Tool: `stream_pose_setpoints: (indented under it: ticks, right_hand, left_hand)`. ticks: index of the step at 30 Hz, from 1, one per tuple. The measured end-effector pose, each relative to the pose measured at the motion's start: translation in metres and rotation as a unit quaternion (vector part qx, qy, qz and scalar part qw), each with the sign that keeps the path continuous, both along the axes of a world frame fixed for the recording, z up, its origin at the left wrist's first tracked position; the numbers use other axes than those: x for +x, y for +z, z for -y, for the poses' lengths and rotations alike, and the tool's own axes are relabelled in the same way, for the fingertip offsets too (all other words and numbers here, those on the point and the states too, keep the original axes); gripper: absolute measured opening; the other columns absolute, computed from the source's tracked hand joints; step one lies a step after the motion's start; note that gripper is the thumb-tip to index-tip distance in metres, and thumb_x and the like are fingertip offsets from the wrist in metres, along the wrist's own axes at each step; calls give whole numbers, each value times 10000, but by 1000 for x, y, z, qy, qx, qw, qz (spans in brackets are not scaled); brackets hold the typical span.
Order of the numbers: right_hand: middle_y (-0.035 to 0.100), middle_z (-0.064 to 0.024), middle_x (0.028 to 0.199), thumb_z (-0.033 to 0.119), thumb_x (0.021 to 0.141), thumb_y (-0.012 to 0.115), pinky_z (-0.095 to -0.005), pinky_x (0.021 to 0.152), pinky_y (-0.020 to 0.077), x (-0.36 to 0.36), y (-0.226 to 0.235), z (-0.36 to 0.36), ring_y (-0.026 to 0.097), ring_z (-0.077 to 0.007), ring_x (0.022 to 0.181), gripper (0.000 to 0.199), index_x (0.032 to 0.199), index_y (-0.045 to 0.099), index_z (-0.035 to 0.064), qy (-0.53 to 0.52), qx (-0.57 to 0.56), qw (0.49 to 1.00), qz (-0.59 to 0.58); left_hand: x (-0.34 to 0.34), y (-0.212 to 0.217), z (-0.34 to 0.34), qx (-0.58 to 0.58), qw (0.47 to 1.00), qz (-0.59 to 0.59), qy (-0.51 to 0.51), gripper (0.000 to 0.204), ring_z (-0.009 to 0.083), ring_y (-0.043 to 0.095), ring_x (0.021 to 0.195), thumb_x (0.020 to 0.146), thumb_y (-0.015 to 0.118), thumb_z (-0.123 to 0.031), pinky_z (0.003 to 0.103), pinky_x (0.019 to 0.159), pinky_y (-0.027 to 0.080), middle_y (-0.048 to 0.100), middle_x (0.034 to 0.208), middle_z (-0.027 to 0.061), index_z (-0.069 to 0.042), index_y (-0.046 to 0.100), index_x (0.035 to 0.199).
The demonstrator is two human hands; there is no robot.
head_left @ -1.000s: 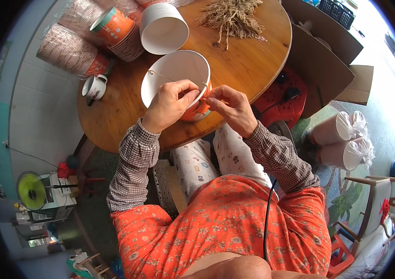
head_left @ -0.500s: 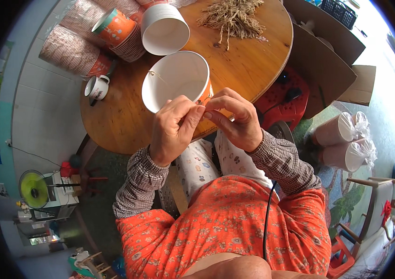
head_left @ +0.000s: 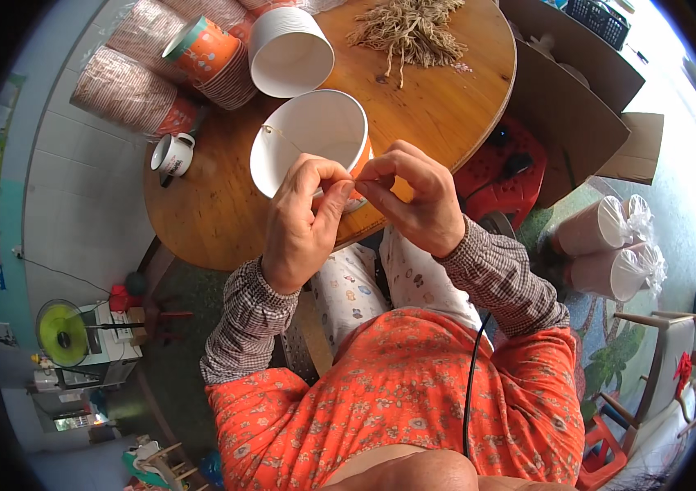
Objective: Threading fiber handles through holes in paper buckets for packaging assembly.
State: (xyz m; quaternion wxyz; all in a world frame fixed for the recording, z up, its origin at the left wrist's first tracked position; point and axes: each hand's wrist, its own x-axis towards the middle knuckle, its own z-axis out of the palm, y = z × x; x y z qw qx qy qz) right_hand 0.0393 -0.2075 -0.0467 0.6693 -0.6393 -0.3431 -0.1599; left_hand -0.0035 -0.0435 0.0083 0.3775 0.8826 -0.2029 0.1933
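Note:
A large round paper bucket [head_left: 307, 123], white inside and orange outside, lies tilted on the table edge, its mouth facing me. Against its left inner wall shows a small knot of thin tan string [head_left: 268, 128], from which a strand runs toward my hands. My left hand [head_left: 307, 217] is closed in a pinch in front of the bucket's lower rim. Fingertip to fingertip with it, my right hand [head_left: 417, 196] also pinches. Between them is the string, mostly hidden by the fingers. A bundle of tan strings [head_left: 413, 33] lies at the far side.
The round wooden table [head_left: 446, 106] also bears a stack of white buckets [head_left: 290, 53], wrapped stacks of orange buckets [head_left: 123, 90] and an enamel mug [head_left: 173, 154]. Right of it stand an open cardboard box [head_left: 569, 114], a red plastic stool [head_left: 503, 168] and bagged bucket stacks [head_left: 601, 250].
Both hands keep pinching near the bucket's rim. My right hand has risen slightly and its fingers have shifted up and left. The bucket stays in place.

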Motion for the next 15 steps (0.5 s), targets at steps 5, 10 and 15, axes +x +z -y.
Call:
stream_pose_setpoints:
  ticks: [5,10,15]
  right_hand:
    - [617,-84,854,-35,815,623,-267,697,501,49,11,21,619,-157,749,81,894,621,-20,-148,95,984,-7]
    - [597,-77,841,-56,798,649,-272,698,494,48,-21,12,602,-164,782,101,883,621,-8,-177,43,983,24]
    - [571,-68,950,11,848,664,-258,758,526,14,-65,-30,600,-128,861,85,916,618,-10,25,131,976,-170]
  left_hand:
    - [9,0,-13,37,997,56,22,129,213,584,792,873,661,-82,316,725,481,585,880,86,-10,580,943]
    - [16,-11,-23,175,984,33,24,189,263,614,829,831,693,-102,339,736,497,624,892,99,-19,608,978]
    - [26,-18,-18,143,987,-67,30,247,316,647,838,821,672,-72,368,725,518,649,933,148,-1,619,1052]
